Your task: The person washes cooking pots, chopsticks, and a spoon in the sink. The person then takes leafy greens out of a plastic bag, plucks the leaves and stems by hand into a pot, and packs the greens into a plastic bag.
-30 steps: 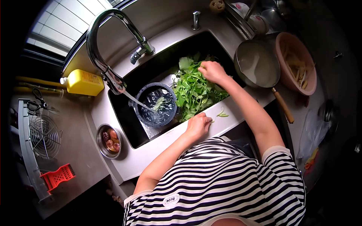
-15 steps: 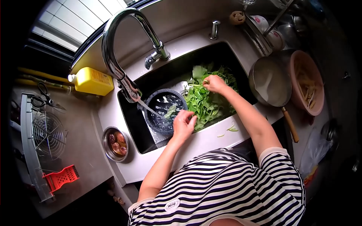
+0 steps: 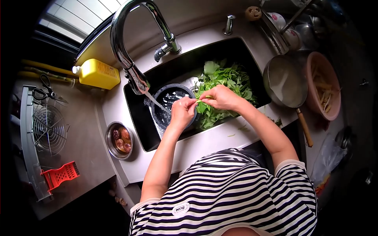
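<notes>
Pinching a green stem (image 3: 200,100) between them, the left hand (image 3: 183,112) and the right hand (image 3: 222,97) met almost fingertip to fingertip. Left: thumb and fingers closed on one end. Right: thumb and forefinger closed just beside, a short piece of stem showing above the fingers. Exact contact partly hidden.

Technique, as judged: pinches set close together gave the best control; pressure needed to be light, since so thin a stem would likely bruise. Wrists were best kept over the sink (image 3: 138,122), so drips and scraps would fall inside it.

Dark bowl (image 3: 158,114) with water lay under and left of the left hand; a stream from the faucet (image 3: 117,39) ran into it. Heap of leafy greens (image 3: 231,78) lay beneath and beyond the right hand. On the table (image 3: 141,165), bodyward of the right hand: a small green scrap (image 3: 231,135).

Farther out: metal bowl (image 3: 108,145) left of the left hand; pan (image 3: 291,90), then pink basin (image 3: 334,108), right of the right hand.
</notes>
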Motion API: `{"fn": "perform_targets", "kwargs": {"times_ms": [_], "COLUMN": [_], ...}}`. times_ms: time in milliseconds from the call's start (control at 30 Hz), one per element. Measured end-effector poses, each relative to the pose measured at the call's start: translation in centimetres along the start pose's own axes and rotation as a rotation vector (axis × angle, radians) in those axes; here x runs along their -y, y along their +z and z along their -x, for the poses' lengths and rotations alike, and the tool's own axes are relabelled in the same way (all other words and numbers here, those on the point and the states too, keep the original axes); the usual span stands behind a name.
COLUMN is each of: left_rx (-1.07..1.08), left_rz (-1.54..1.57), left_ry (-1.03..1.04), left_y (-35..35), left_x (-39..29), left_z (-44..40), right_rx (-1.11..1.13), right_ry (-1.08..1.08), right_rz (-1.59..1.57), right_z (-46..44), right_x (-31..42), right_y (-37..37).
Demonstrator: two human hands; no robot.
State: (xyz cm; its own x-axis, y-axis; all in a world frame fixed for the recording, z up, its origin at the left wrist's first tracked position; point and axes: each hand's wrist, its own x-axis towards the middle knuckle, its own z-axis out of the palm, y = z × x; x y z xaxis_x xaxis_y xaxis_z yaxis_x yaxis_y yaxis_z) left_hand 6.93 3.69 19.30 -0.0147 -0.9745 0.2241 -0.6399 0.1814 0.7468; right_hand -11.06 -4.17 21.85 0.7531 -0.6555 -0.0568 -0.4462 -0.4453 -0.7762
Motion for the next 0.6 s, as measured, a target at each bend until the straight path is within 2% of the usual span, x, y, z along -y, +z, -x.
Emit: {"fn": "perform_targets", "kwargs": {"times_ms": [33, 167, 267, 367, 467, 600], "left_rx": [-0.006, 0.026, 0.061, 0.037, -0.021, -0.178], "left_rz": [-0.045, -0.294, -0.339, -0.325, -0.305, -0.109], "left_ry": [0.017, 0.161, 0.179, 0.191, 0.106, -0.075], "left_y": [0.0, -0.9, -1.0, -0.7, -0.6, 0.3], "left_x": [0.0, -1.5, -2.2, -2.3, -2.9, -3.0], "left_z": [0.2, 0.4, 0.6, 0.9, 1.2, 1.3], "right_rx": [-0.031, 0.091, 0.097, 0.165, 0.08, -0.255], "right_ry": [-0.04, -0.087, -0.106, -0.066, -0.106, -0.229], "right_rz": [0.053, 0.3, 0.27, 0.096, 0.065, 0.082], "right_z": [-0.2, -0.3, -0.2, 0.3, 0.6, 0.7], "right_x": [-0.2, 1.5, 1.7, 1.7, 1.7, 1.3], "right_y": [0.8, 0.3, 0.2, -0.1, 0.7, 2.7]}}
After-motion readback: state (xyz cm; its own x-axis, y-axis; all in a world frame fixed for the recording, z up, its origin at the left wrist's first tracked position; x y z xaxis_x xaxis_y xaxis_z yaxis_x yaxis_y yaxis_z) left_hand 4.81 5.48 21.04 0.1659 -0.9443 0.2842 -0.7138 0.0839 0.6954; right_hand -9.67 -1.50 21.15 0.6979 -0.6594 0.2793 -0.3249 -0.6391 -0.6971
